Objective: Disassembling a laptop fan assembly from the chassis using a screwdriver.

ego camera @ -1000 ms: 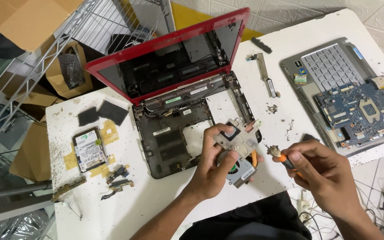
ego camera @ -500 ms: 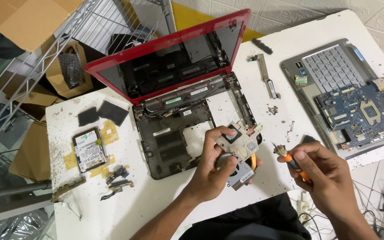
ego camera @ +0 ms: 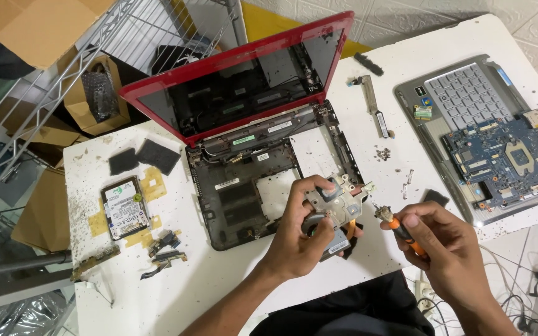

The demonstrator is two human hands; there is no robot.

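my left hand (ego camera: 303,233) is closed around the cooling assembly (ego camera: 334,208), a small metal heatsink plate with a round fan under it; the thumb presses on the top of the plate and the other fingers wrap it from below, so the part is lifted a little above the table (ego camera: 219,292) and just in front of the open black base of the red laptop (ego camera: 244,99). my right hand (ego camera: 443,249) is closed on a small screwdriver (ego camera: 400,230) with an orange grip, held like a pen between thumb and fingers; its tip points toward the left hand and stands near the right edge of the plate, but i judge it is not touching yet. so the step in hand, i think, is work on the fasteners of this fan and heatsink part while it is held free in the air. the next move, in my judgement, calls for bringing the tip onto a screw head at the near edge of the plate, keeping the left grip firm so the part does not turn, and pushing straight along the shaft. i cannot see the screw heads clearly, they are too small. beyond the right hand lie some loose screws (ego camera: 382,153) and a thin bracket (ego camera: 376,112); further right sits a grey laptop shell with a blue board (ego camera: 505,155). well to the left of my left hand a hard drive (ego camera: 123,207) lies flat.
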